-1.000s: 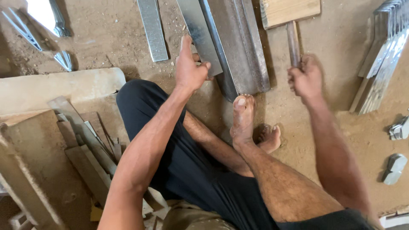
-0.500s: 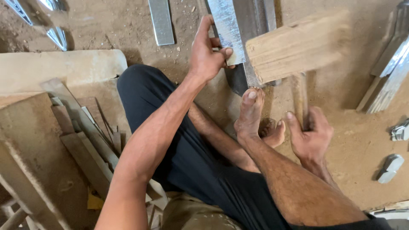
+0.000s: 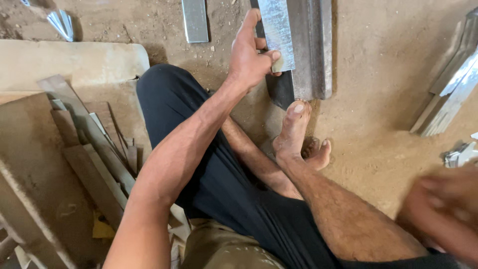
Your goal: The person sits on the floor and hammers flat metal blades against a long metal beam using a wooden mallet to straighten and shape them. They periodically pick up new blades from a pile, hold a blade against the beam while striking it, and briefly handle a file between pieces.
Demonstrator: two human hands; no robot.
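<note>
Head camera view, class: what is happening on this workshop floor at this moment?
A person sits on the dirt floor. Their left hand pins a shiny sheet-metal strip on a heavy steel bar, and a bare foot braces against the bar's near end. The right hand is a motion blur at lower right; whether it holds anything cannot be made out. Metal offcuts lie to the left.

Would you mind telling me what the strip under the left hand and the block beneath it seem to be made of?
The strip looks like thin galvanised sheet metal: bright, mottled grey sheen. The block seems heavy steel, dull grey with squared edges. The left hand presses on the strip.
</note>
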